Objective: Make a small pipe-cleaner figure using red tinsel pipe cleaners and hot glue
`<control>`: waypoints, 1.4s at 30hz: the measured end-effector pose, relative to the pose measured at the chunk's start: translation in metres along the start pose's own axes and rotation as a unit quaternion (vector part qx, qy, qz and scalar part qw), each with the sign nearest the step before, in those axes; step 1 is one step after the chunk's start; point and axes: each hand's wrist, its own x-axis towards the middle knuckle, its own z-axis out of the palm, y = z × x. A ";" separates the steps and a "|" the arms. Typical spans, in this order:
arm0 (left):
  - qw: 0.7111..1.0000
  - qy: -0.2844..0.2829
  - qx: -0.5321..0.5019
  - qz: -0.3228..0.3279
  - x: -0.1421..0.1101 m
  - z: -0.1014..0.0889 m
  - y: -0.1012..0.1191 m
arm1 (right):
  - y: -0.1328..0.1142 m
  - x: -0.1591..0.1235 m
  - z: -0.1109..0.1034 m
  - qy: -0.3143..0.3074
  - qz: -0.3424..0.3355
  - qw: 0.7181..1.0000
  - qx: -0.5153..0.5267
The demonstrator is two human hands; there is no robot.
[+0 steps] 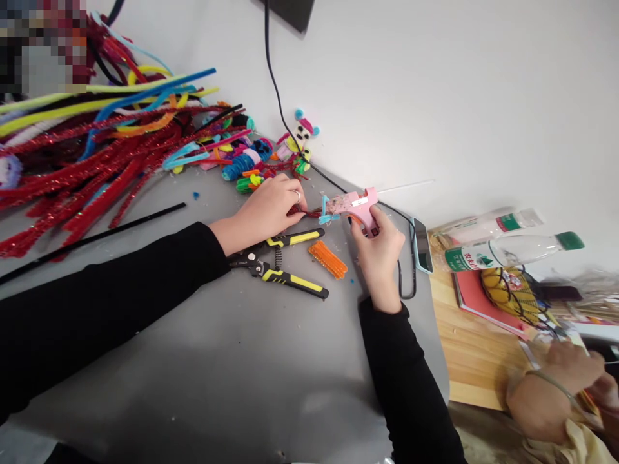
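My right hand (380, 248) is wrapped around the grip of a pink glue gun (355, 203), its nozzle pointing left. A clear glue stick (406, 185) sticks out of the gun's back. Pinched in the fingers of my left hand (268, 209) is a dark red glittery pipe cleaner piece (313, 212), partly hidden by the hand. A light blue pipe cleaner piece (325, 211) sits by the nozzle; whether it touches the nozzle I cannot tell. Below my hands lie wire strippers (278, 264) with yellow-black handles, spread apart, and an orange folded pipe cleaner bundle (327, 260).
Many coloured pipe cleaners (111, 148) are heaped at the left. Small pipe cleaner figures (294, 142) stand near the wall. A black cable (280, 96) runs behind the gun to a phone (422, 245). Plastic bottles (503, 251) and another person's hands (556, 380) are at the right.
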 end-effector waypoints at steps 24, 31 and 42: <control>1.000 -0.010 0.000 -0.004 0.001 -0.002 0.000 | 0.003 0.001 -0.005 -0.009 0.043 0.999 0.015; 1.000 -0.004 -0.001 -0.002 0.000 -0.001 -0.001 | 0.001 0.001 -0.007 -0.009 0.045 0.999 0.023; 1.000 -0.003 -0.001 -0.001 0.000 0.000 -0.003 | -0.001 0.002 -0.010 -0.013 0.053 0.998 0.020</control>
